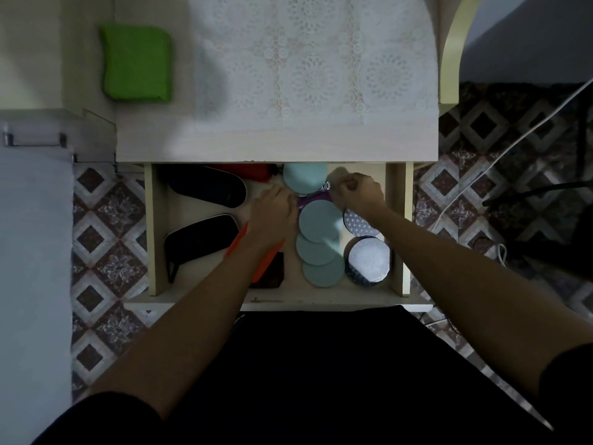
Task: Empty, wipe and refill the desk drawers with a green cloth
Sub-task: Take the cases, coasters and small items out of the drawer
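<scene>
The desk drawer is pulled out below me and holds many items. Both my hands reach into its back half. My left hand and my right hand both have curled fingers on a purple item lying between them. Several teal round coasters overlap in front of it, and another teal disc sits at the back. The folded green cloth lies on the desk top at the far left.
Two black cases lie in the drawer's left half, a red pouch at the back, an orange tool under my left forearm, patterned round tins at the right. A lace runner covers the desk. Cables cross the tiled floor.
</scene>
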